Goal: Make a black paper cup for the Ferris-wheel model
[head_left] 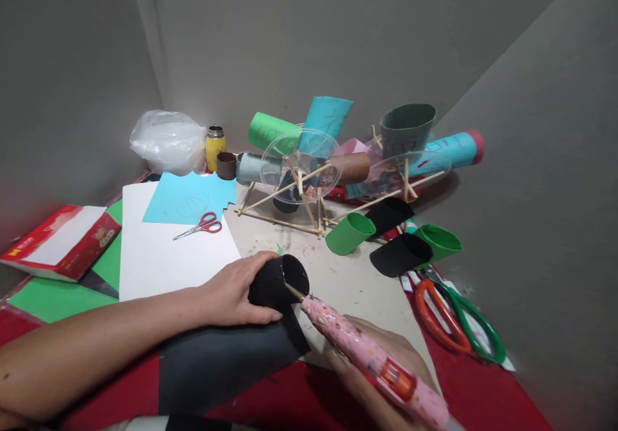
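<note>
Left hand wraps the black paper tube; right hand grips the pink glue gun, nozzle at the tube's rim.
The tube sits near the front of the table, over a black sheet. It looks light, thin and easy to crush, so it's probably best held loosely mid-body, clear of the tip. Count: three black tubes including this one, two loose green tubes, and three pairs of scissors: small red scissors, orange scissors, green scissors.

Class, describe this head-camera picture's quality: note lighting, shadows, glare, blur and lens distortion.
Head view: soft, even light; dim shadow on the wall below the blue tube; pale sheen on the clear disc; wide lens slants the walls; glue gun in the right hand blurs near the bottom edge; black tube in the left hand is sharp.
</note>
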Demonstrator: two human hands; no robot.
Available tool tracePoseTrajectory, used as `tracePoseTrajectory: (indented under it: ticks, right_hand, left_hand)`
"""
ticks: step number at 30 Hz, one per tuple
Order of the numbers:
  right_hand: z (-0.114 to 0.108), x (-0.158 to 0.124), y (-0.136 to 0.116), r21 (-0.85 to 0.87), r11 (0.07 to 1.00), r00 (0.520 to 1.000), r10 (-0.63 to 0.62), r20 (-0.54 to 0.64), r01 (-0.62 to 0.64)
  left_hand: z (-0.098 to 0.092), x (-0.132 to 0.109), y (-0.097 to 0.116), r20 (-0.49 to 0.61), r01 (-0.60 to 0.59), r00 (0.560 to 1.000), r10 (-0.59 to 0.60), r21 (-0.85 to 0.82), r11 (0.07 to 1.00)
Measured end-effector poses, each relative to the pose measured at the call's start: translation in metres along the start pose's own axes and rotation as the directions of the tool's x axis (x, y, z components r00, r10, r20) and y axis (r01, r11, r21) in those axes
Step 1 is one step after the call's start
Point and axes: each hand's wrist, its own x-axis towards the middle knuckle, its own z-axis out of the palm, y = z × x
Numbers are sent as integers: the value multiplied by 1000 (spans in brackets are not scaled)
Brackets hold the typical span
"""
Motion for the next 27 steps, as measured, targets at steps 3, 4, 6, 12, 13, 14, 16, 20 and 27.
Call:
tracePoseTrajectory:
  ticks: [3, 4, 6, 12, 13, 14, 16, 20, 27]
  right_hand:
    - [-4, 1, -7, 5, 1000, 1000, 20, 3, -20]
    - [-6, 2, -8, 6, 1000, 1000, 21, 4, -21]
    - [-8, 3, -6, 12, 1000, 999, 19, 31, -20]
    - [-8, 3, 7, 32, 999, 997, -10, 83, 7]
    - [-6, 2, 8, 27, 999, 999, -20, 47, 19]
    - [-4, 1, 9, 21, 999, 1000, -28, 7, 28]
    - [-2, 1, 10, 15, 999, 999, -34, -37, 35]
    - [-17, 13, 14, 55, 998, 988, -26, 154, 18]
    - [-51, 35, 19, 52, 999, 828, -27, 560, -3]
  left_hand:
    - [-1, 0, 2, 1, 16, 1000, -16, -10, 1000]
    - [-1, 0, 2, -1, 18, 1000, -18, -16, 1000]
    - [-1, 1, 3, -6, 21, 1000, -21, -30, 999]
    - [-1, 1, 2, -5, 52, 999, -53, -41, 998]
    - [-1, 1, 1, -3, 61, 998, -62, -45, 997]
    - [-1, 1, 1, -3, 69, 998, -69, -50, 996]
    - [-1, 1, 1, -1, 83, 996, -84, -58, 995]
    - [-2, 1, 1, 0, 105, 994, -105, -75, 992]
    - [-3, 2, 3, 6, 120, 993, -120, -107, 987]
